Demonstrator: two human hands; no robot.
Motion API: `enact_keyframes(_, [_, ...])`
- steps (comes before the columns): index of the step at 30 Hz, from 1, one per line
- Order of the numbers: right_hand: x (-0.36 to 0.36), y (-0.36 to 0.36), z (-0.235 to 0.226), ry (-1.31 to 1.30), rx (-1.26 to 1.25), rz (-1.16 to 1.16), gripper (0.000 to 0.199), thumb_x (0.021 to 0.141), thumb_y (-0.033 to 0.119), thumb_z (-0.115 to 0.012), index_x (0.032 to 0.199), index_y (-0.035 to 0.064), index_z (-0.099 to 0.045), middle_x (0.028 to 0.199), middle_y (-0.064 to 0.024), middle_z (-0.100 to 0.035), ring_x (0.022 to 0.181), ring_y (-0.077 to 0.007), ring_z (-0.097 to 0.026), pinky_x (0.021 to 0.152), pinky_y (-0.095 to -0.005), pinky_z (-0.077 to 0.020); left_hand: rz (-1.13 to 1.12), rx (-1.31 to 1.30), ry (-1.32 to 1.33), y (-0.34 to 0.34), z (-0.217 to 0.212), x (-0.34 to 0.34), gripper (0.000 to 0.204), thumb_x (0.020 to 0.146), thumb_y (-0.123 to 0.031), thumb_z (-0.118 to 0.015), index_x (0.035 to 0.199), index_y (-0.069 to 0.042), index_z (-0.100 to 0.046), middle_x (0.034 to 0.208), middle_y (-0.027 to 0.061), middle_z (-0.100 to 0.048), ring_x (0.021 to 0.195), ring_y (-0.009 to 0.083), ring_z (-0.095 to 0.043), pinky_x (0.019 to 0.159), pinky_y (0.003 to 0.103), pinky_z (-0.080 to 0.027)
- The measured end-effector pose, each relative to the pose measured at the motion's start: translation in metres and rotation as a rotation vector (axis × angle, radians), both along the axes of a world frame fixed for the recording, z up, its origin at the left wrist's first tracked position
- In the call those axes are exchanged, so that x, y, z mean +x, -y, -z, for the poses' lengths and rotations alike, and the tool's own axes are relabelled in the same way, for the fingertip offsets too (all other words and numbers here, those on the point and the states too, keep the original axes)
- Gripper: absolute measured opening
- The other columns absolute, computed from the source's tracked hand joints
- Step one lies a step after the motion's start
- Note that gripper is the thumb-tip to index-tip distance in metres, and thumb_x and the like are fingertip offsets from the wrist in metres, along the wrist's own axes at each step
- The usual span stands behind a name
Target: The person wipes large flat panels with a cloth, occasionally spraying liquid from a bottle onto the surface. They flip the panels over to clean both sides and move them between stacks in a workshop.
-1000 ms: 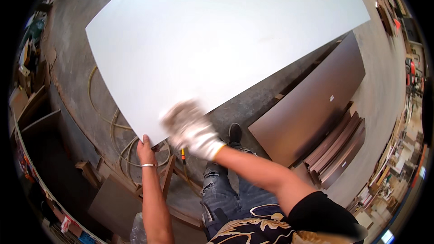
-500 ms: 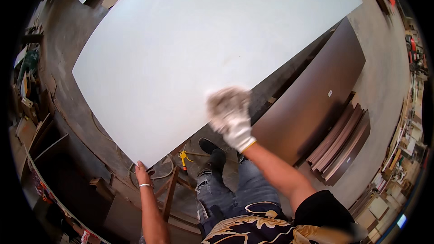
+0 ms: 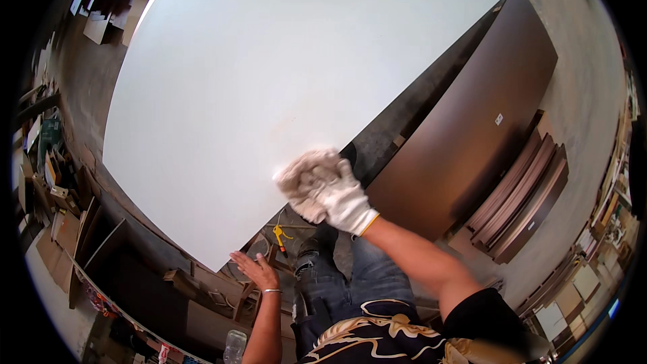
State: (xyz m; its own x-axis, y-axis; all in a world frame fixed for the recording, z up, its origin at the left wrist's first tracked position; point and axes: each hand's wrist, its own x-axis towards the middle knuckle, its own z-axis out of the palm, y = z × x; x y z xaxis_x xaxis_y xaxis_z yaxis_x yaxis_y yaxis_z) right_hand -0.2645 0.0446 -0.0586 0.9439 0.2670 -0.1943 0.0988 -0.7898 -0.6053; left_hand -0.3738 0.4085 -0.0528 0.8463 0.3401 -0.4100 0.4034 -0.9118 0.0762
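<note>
A large white panel [image 3: 236, 81] spreads out in front of me, with a near corner close to my left hand. My right hand [image 3: 345, 201], in a white work glove with a yellow cuff edge, grips a pinkish-white cloth [image 3: 296, 178]. The bunched cloth lies over the panel's near edge, slightly blurred. My left hand [image 3: 256, 272] is bare, with a bracelet at the wrist. Its fingers are stretched out just beside the near corner; whether they touch the edge I cannot tell.
To the right of the panel lies a dark brown sheet [image 3: 465, 128], with a stack of brown boards [image 3: 522, 195] beyond it. A yellow air blow gun [image 3: 280, 234] hangs below the panel's near edge. A clear bottle [image 3: 234, 346] stands by my left forearm. Wood offcuts [image 3: 64, 195] crowd the left.
My right hand has moved the cloth left and nearer along the panel's edge. My left hand has let go of the corner and shifted right, fingers now extended.
</note>
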Motion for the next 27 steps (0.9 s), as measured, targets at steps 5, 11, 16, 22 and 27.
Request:
enact_keyframes(5, [0.068, 0.184, 0.009, 0.36, -0.322, 0.669, 0.053, 0.106, 0.039, -0.04, 0.153, 0.0147, -0.047, 0.161, -0.013, -0.04, 0.155, -0.0373, -0.021, 0.124, -0.0639, -0.0001, 0.102, 0.079, -0.034, 0.055, -0.016, 0.015, 0.086, 0.095, -0.021, -0.06, 0.161, 0.004, -0.011, 0.17, 0.0233, -0.008, 0.158, 0.0362, -0.006, 0.126, 0.052, -0.007])
enact_keyframes(11, [0.031, 0.068, -0.002, 0.106, -0.061, 0.338, 0.054, 0.095, 0.032, -0.052, 0.147, 0.0167, -0.054, 0.164, -0.0125, -0.035, 0.155, -0.0356, -0.024, 0.127, -0.0561, -0.0042, 0.278, 0.072, -0.033, 0.099, -0.027, 0.04, 0.092, 0.086, -0.01, -0.064, 0.161, 0.004, -0.012, 0.169, 0.0243, -0.01, 0.158, 0.0364, -0.008, 0.126, 0.051, -0.008])
enact_keyframes(16, [0.062, 0.169, 0.009, 0.134, -0.119, 0.332, 0.057, 0.106, 0.046, -0.033, 0.151, 0.0121, -0.047, 0.166, -0.0137, -0.026, 0.154, -0.0343, -0.021, 0.127, -0.0525, -0.0126, 0.283, 0.076, -0.011, 0.093, -0.034, 0.041, 0.09, 0.082, -0.003, -0.062, 0.16, 0.005, -0.017, 0.167, 0.0271, -0.015, 0.156, 0.0403, -0.016, 0.125, 0.051, -0.015])
enact_keyframes(22, [0.175, 0.379, -0.007, 0.274, -0.59, 0.934, 0.048, 0.094, 0.027, -0.062, 0.138, 0.01, -0.061, 0.152, -0.0116, -0.051, 0.147, -0.0376, -0.036, 0.125, -0.0562, -0.0168, 0.367, 0.049, -0.001, 0.097, -0.039, 0.054, 0.085, 0.08, -0.006, -0.061, 0.156, 0.007, -0.027, 0.162, 0.0316, -0.024, 0.152, 0.045, -0.023, 0.124, 0.053, -0.019])
enact_keyframes(27, [0.171, 0.198, 0.001, 0.229, -0.235, 0.453, 0.061, 0.101, 0.042, -0.043, 0.154, 0.0115, -0.042, 0.165, -0.0102, -0.029, 0.155, -0.0364, -0.012, 0.127, -0.0543, -0.0014, 0.334, 0.049, 0.044, 0.097, -0.038, 0.054, 0.081, 0.079, -0.011, -0.061, 0.152, 0.011, -0.033, 0.159, 0.0353, -0.028, 0.15, 0.0472, -0.026, 0.124, 0.053, -0.02])
